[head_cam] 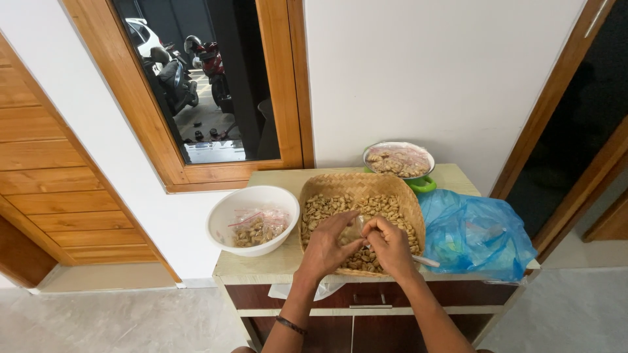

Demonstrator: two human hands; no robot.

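A woven basket tray (399, 189) full of pale beans sits on a small cabinet top. Both my hands are over its near side. My left hand (328, 247) and my right hand (391, 246) pinch a small clear plastic bag (356, 230) between them, fingers closed on its edges. A white handle (426, 261), perhaps of a spoon, sticks out under my right hand. To the left stands a white bowl (226, 219) holding small clear bags of beans.
A round metal tray (418, 151) with more bagged beans stands at the back on a green object. A blue plastic bag (474, 235) lies at the right. The cabinet top (281, 261) has a wall and window behind and drawers below.
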